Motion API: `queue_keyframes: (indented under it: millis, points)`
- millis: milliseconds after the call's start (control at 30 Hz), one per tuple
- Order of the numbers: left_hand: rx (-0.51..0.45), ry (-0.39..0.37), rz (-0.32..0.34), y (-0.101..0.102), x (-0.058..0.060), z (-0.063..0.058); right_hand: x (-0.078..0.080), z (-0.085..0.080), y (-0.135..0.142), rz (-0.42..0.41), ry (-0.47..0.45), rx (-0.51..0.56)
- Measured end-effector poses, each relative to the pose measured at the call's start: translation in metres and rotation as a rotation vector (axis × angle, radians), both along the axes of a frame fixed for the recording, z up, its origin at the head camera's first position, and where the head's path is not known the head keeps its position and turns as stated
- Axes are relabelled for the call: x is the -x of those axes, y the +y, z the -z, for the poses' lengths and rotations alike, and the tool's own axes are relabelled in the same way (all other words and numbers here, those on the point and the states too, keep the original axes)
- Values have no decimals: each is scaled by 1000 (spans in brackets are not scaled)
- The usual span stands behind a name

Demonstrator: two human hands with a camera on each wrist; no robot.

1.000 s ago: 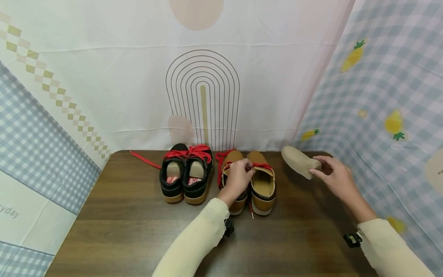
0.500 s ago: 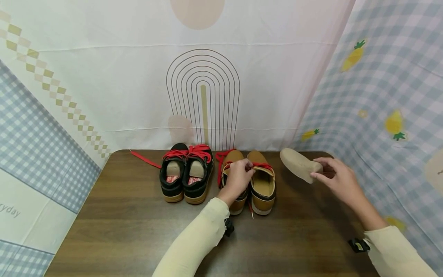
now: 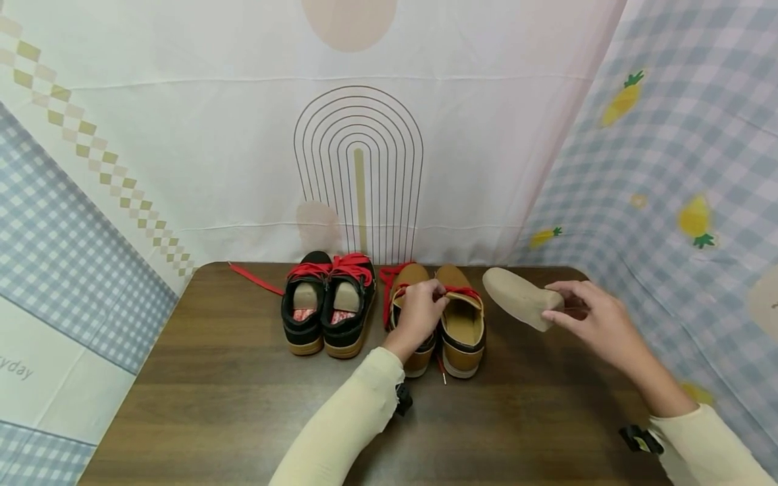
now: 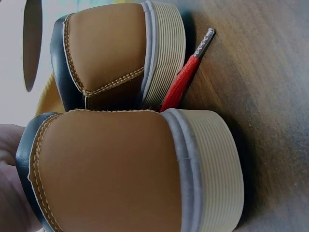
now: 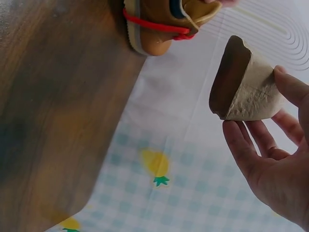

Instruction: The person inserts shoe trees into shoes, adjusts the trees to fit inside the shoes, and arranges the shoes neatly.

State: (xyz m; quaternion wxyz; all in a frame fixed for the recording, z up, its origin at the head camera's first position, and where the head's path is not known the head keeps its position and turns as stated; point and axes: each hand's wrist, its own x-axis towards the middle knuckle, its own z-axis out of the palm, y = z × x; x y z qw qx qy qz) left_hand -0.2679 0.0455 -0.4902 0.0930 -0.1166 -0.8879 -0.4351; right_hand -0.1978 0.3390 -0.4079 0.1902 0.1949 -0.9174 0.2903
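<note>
My left hand [image 3: 417, 316] is over the pair of tan shoes, its thumb and fingers pinching the tongue of the right tan shoe [image 3: 460, 356]. That shoe's opening is wide and bare inside. The left tan shoe [image 3: 410, 274] is partly hidden under my hand; both heels fill the left wrist view. Off to the right, my right hand [image 3: 598, 322] holds a beige moulded-paper shoe insert [image 3: 515, 297] by its heel end, thumb on one side and fingers on the other. Its rounded toe points left toward the right tan shoe. The right wrist view shows the insert's hollow underside [image 5: 231, 79].
Two black shoes [image 3: 349, 332] with red laces stand to the left, each with a beige insert inside. A red lace [image 3: 255, 278] trails left from them. Another lace tip [image 4: 205, 42] lies between the tan heels. Cloth curtains [image 3: 486, 148] hang behind the wooden table [image 3: 243, 405].
My right hand has brought the shoe insert slightly left and down, closer to the right tan shoe. My left hand has kept its place on the tongue.
</note>
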Motion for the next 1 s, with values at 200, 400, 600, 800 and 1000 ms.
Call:
queue_keyframes:
  millis: [200,400,600,800,1000]
  points:
    - [9,30,2,0,0,0,-5,-8,-5,-33,-24,-40]
    - [21,36,2,-1,0,1,-11,-11,-13,-59,-67,-15]
    - [29,38,-2,0,1,2,-17,-13,-18,-62,-124,-26]
    - [31,44,-2,0,1,1,-19,-15,-23,-76,-141,-37]
    - [29,41,-3,0,1,1,-22,-18,-29,-85,-179,-59]
